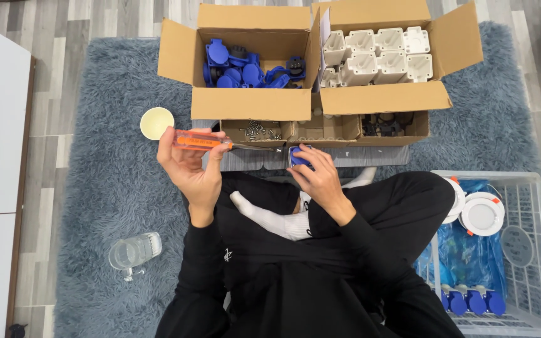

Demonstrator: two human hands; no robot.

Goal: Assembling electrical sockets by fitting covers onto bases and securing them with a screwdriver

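Over crossed legs on the grey rug (101, 181), the left hand (192, 166) is wrapped around the orange handle of a screwdriver (203, 141), its shaft lying level so the tip reaches the small blue part (298, 156) pinched in the right hand (320, 178). Holding both close to the lap steadies the tip. Within arm's reach ahead stand the box of blue parts (245, 66), the box of white housings (380, 56) and a low tray of screws (258, 130).

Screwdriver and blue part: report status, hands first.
Left hand gripping orange-handled screwdriver, tip toward the part. Right hand holding blue plastic part over lap. Nothing between them; small cardboard tray of screws just beyond.
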